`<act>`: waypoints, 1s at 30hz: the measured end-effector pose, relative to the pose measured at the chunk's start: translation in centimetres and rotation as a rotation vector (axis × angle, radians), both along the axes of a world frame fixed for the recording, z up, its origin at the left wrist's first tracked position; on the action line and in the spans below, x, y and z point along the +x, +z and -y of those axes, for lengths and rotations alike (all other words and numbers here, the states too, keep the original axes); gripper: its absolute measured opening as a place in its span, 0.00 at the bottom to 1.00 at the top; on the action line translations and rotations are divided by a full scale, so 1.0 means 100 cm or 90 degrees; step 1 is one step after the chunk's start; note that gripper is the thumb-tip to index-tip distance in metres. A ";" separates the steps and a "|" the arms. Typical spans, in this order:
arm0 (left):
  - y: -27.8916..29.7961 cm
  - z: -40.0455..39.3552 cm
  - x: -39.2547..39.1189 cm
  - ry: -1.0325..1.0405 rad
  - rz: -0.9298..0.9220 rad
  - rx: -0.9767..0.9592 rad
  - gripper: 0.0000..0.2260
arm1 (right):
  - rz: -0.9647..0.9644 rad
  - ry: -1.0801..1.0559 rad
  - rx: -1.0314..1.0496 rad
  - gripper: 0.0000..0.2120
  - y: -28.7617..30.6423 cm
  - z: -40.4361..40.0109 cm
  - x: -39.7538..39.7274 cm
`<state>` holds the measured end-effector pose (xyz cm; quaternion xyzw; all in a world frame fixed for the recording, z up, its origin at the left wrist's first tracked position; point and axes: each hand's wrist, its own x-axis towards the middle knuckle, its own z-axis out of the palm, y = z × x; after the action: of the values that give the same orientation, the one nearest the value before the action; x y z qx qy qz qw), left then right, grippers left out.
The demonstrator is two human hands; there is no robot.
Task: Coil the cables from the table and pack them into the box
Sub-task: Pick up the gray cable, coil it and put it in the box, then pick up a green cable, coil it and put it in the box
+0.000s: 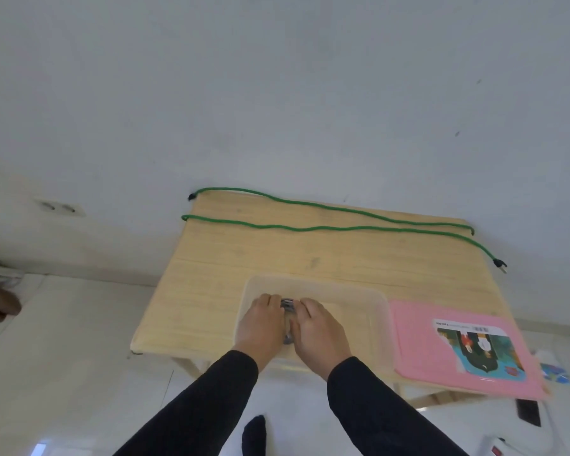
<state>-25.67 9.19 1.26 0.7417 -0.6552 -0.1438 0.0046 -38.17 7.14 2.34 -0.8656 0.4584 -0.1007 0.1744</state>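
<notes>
Hands: our left hand (263, 319) and right hand (316, 327) press together on a small grey coiled cable (288, 306) inside the translucent plastic box (380, 302) at the near edge of the pale wooden table (211, 291).
Grey coil: we judge it light and springy; keep it pinned or it may unwind.
Long green cable (310, 228): lies in two runs along the far edge, limp and soft; we would take it at the black end plug (499, 263), far right.

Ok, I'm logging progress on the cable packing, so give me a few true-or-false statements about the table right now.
1. Both hands, left and right, are inside the box. True.
2. The green cable is coiled. False: it lies stretched out across the far side of the table.
3. The pink lid covers the box. False: it lies right of it.
4. A grey cable shows between the hands. True.
</notes>
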 end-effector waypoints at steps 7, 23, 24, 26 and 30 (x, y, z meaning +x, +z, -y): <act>0.023 -0.023 0.003 0.088 -0.147 -0.169 0.16 | 0.026 0.013 -0.094 0.19 0.016 -0.006 -0.007; 0.018 0.085 0.205 0.208 -0.151 -0.287 0.16 | 0.012 0.087 -0.092 0.20 0.032 0.124 0.147; 0.011 0.094 0.219 0.207 -0.157 -0.268 0.16 | 0.008 0.087 -0.079 0.21 0.025 0.134 0.160; -0.005 0.110 0.243 0.196 -0.174 -0.239 0.17 | -0.001 0.094 -0.059 0.21 0.009 0.153 0.185; -0.039 0.139 0.278 0.159 -0.225 -0.218 0.17 | 0.001 0.101 -0.014 0.21 -0.025 0.180 0.222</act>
<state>2.10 -4.73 -2.65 0.7684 -0.5626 -0.1564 0.2619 -15.92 -10.87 -0.16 -0.9009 0.3874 -0.0919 0.1729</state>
